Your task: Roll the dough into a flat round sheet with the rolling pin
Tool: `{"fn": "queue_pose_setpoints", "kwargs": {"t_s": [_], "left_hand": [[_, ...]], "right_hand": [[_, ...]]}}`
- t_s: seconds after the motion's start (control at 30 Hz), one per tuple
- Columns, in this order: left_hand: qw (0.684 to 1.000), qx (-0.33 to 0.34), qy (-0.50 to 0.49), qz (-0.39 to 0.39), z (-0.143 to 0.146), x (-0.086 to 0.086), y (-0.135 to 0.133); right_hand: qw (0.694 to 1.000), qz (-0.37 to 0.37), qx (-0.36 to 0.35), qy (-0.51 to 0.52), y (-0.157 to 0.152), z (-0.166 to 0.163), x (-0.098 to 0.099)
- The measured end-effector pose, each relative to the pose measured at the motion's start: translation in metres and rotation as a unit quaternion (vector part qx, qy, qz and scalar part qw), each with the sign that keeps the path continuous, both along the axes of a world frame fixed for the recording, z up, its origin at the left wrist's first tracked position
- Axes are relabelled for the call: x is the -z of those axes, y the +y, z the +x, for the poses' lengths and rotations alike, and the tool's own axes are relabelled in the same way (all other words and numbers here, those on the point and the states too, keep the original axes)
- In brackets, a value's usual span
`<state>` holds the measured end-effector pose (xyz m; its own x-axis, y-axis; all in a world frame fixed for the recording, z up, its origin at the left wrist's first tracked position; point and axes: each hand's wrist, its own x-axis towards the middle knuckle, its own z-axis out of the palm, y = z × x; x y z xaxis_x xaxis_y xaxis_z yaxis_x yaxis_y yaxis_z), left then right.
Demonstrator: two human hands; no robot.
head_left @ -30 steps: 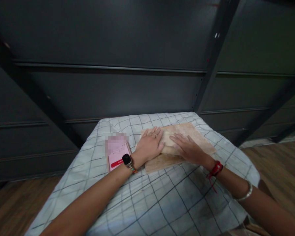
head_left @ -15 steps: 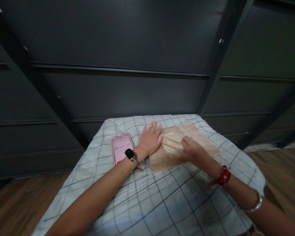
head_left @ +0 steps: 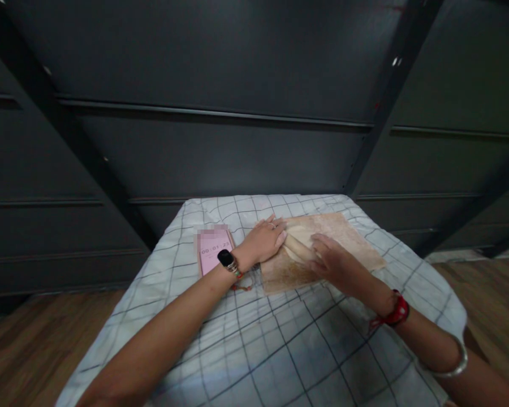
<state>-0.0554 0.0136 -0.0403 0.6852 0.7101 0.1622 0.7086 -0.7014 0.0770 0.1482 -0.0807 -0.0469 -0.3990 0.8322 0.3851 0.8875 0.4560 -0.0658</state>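
A pale rolling pin point(head_left: 299, 247) lies slantwise over flat, thin dough point(head_left: 300, 231) on a brownish rectangular board point(head_left: 282, 277). My right hand point(head_left: 333, 260) is wrapped round the pin's near right end. At its far left end, my left hand point(head_left: 266, 242) rests over the tip, fingers bent and thumb against the pin. The handle ends are hidden under both hands. Part of the dough is covered by the pin and my fingers.
A phone point(head_left: 212, 252) showing a running timer lies left of my left wrist. The checked cloth point(head_left: 280, 333) covers the table and hangs over its edges. Behind it stands a dark panelled metal wall point(head_left: 237, 158). Wooden flooring point(head_left: 34, 322) shows at both sides.
The rolling pin has turned to a steeper slant on the dough. My left hand's fingers have drawn in from spread to bent. The view has shifted slightly.
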Motion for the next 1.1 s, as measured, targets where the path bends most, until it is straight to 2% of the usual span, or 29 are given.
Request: {"fn": "queue_pose_setpoints", "kwargs": {"t_s": [0.23, 0.43, 0.53, 0.63, 0.8, 1.0, 1.1], "left_hand": [[1.0, -0.008, -0.007, -0.02, 0.0, 0.007, 0.004], [0.997, -0.021, 0.017, -0.073, -0.006, -0.006, -0.003], [0.995, -0.014, 0.028, -0.098, -0.011, -0.011, -0.003], [0.995, -0.012, 0.025, -0.092, -0.011, -0.008, -0.002], [0.998, -0.024, 0.006, -0.057, -0.004, -0.005, -0.004], [0.993, -0.014, 0.026, -0.118, -0.011, -0.024, -0.011], [0.992, -0.025, 0.029, -0.12, -0.01, -0.022, -0.01]], "right_hand": [[1.0, -0.006, -0.009, -0.028, 0.002, 0.015, 0.014], [0.997, -0.011, -0.062, -0.039, -0.008, 0.007, 0.023], [0.997, -0.007, -0.07, -0.03, -0.015, 0.0, 0.023], [0.997, -0.013, -0.068, -0.045, -0.01, 0.007, 0.018], [0.997, -0.05, -0.01, -0.064, -0.001, 0.022, 0.011], [0.997, 0.003, -0.048, -0.054, -0.026, -0.009, 0.024], [0.997, -0.009, -0.045, -0.061, -0.019, -0.001, 0.021]]}}
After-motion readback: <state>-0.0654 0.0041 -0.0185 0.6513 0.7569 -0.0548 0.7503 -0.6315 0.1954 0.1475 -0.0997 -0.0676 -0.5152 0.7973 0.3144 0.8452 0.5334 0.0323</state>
